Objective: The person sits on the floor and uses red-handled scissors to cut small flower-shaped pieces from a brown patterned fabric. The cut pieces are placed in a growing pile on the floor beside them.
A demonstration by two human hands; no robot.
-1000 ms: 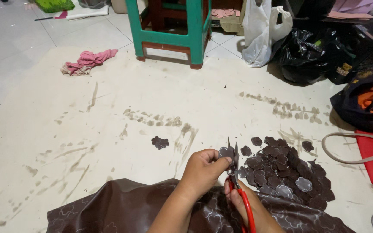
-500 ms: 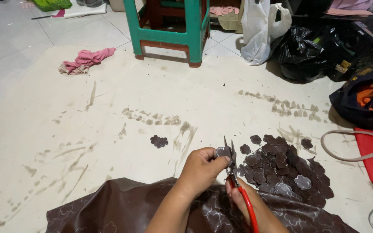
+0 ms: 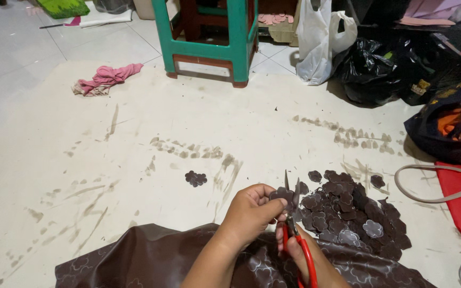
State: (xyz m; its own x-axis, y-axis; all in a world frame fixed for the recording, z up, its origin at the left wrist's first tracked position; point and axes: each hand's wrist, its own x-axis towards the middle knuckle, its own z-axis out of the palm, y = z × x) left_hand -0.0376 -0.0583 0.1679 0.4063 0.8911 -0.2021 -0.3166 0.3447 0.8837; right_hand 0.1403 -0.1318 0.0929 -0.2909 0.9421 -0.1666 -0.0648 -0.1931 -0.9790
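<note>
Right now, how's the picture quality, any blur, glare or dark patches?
Head view: even indoor light, sharp on the left hand, scissors and pile of dark flower cutouts; soft sheen on the brown sheet; the black bags at upper right sink into shadow; slight wide-angle stretch at the edges.

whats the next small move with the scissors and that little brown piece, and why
Probably close the scissors a bit further while the left hand turns the small brown flower piece. The blades stand open right at its edge, and the right hand grips the red handles. A pile of cut flower pieces lies beside it.
</note>
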